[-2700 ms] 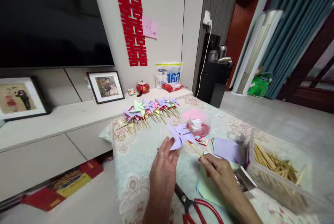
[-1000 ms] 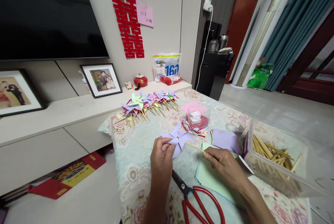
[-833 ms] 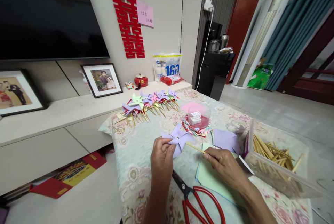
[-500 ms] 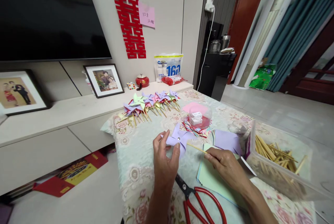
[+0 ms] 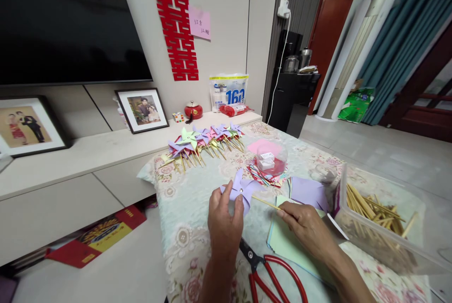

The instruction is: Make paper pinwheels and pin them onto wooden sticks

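The left hand (image 5: 224, 225) is closed lightly around the folded lilac paper pinwheel (image 5: 239, 190), with thumb and fingers pinching its blades from below and from the side. The right hand (image 5: 304, 225) pinches the thin wooden stick (image 5: 265, 203) near its lower end; the stick runs up and to the left, and its far end meets the back of the pinwheel head. A small pale pin or bead shows at the centre of the head; whether it is fully seated in the stick cannot be told. The pinwheel is held just above the floral-patterned desk (image 5: 183, 209), in front of both hands.

Completed work: a row of finished paper pinwheels in green, lilac and pink (image 5: 203, 142) lies along the far edge of the desk, sticks pointing toward the person.

Remaining material:
- A clear plastic box of wooden sticks (image 5: 376, 220) stands to the right, well filled.
- A stack of lilac paper squares (image 5: 309, 192) lies just beside the box, with a pale green paper sheet (image 5: 282, 239) under the right hand.
- A small clear round tub with a red base (image 5: 271, 161) rests on striped paper pieces.
- Red-handled scissors (image 5: 271, 270) lie near the person, between the forearms.

Judgement: the current pinwheel appears to be at its final assembly stage, and the supply suggests many more units remain.
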{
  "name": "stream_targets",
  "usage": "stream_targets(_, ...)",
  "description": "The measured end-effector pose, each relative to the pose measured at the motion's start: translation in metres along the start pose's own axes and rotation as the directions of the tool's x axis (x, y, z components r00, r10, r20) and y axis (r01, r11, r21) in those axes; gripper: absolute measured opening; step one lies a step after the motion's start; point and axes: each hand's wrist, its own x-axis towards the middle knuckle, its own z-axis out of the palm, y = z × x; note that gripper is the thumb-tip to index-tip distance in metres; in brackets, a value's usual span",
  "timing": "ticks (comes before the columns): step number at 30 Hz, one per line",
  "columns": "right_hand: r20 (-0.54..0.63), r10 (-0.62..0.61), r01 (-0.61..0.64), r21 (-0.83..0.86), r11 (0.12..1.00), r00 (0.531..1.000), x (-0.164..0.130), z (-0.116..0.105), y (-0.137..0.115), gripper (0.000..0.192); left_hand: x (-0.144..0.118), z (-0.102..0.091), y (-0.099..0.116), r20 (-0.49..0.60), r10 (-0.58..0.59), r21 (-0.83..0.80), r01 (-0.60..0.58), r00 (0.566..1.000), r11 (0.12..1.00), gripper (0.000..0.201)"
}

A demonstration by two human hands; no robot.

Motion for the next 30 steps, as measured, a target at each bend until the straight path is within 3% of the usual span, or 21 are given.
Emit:
stream_targets(8, 0.017, 0.012, -0.012, -0.008, 1.0, 1.0, 0.001, 0.0, -0.004, 0.045, 0.0, 0.0, 0.005, 0.031, -0.025, -0.002, 0.025, 0.999, 1.0, 0.037)
stream_targets(15, -0.029, -0.014, 0.013, -0.017, 1.0, 0.999, 0.001, 0.001, -0.006, 0.046, -0.005, 0.006, 0.014, 0.032, -0.08, -0.03, 0.081, 0.996, 0.996, 0.069)
stream_targets(22, -0.026, -0.054, 0.054, -0.018, 0.998, 0.998, 0.0, 0.001, -0.011, 0.047, -0.003, 0.004, 0.024, 0.034, -0.185, -0.039, 0.187, 0.982, 0.982, 0.06)
stream_targets(30, -0.021, -0.061, 0.061, -0.011, 0.998, 0.998, 0.0, 0.001, -0.011, 0.045, -0.003, 0.005, 0.024, 0.028, -0.215, -0.09, 0.217, 0.976, 0.972, 0.056)
